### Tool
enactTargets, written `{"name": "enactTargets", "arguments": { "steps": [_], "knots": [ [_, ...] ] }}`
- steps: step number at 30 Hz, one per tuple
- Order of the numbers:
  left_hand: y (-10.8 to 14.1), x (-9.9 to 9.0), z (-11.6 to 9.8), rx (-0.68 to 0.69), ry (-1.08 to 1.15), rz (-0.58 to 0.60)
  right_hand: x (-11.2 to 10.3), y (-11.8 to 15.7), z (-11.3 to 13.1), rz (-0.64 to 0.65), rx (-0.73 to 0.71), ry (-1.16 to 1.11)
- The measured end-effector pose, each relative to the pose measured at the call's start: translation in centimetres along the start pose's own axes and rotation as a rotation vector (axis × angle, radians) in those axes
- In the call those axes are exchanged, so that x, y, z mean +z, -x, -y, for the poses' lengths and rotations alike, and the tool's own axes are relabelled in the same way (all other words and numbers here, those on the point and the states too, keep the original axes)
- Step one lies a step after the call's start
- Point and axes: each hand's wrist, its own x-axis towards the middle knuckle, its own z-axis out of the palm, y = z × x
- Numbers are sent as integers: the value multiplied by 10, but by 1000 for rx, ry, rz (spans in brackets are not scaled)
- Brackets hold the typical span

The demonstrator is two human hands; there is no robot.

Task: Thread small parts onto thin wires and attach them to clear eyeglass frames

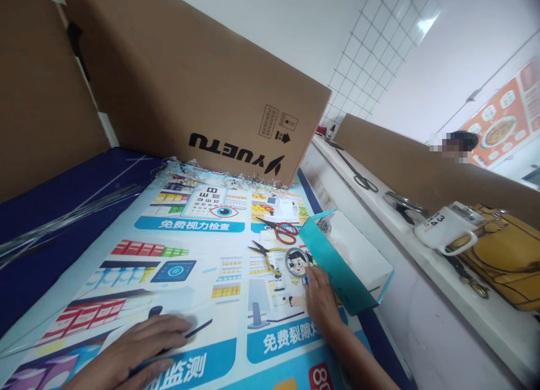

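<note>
My left hand (pixel 135 348) lies at the bottom left on a printed eye-care poster (pixel 189 224), curled over a thin black rod (pixel 198 329). My right hand (pixel 320 300) sits at the edge of a teal plastic sheet (pixel 337 269), just below a round lens with a cartoon face (pixel 297 261). Yellow-handled pliers (pixel 264 254) lie left of that lens. Red-handled scissors (pixel 282 231) lie slightly farther away. Whether my right fingers grip the sheet is hidden.
A large YUETU cardboard box (pixel 189 86) stands behind the poster, with loose wire strands (pixel 63 224) on dark blue cloth at left. A white shelf (pixel 379 227) holds a white mug (pixel 445 228) and a yellow bag (pixel 498 255). A person (pixel 462 142) stands beyond.
</note>
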Motion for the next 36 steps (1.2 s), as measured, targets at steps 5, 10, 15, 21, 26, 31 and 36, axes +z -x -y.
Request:
{"name": "enactTargets", "arguments": {
  "steps": [5,10,15,21,26,31,36],
  "knots": [
    [-3,-3,-4,-2,2,-21,1,-2,-25,57,71,-72],
    [-1,-4,-3,-6,-5,-3,-1,7,-30,76,7,-112],
    [1,-2,-1,0,4,-3,-9,22,-34,16,14,-128],
    [-3,-7,-6,-8,19,-1,-25,20,-21,22,38,-108],
    [-5,-9,-12,-29,50,-22,-35,2,0,-16,-58,-172],
    [-5,-15,-1,31,18,34,-20,-28,25,27,-160,-112],
    [-7,-27,4,84,-34,160,0,-34,23,70,-168,-42]
  ]
}}
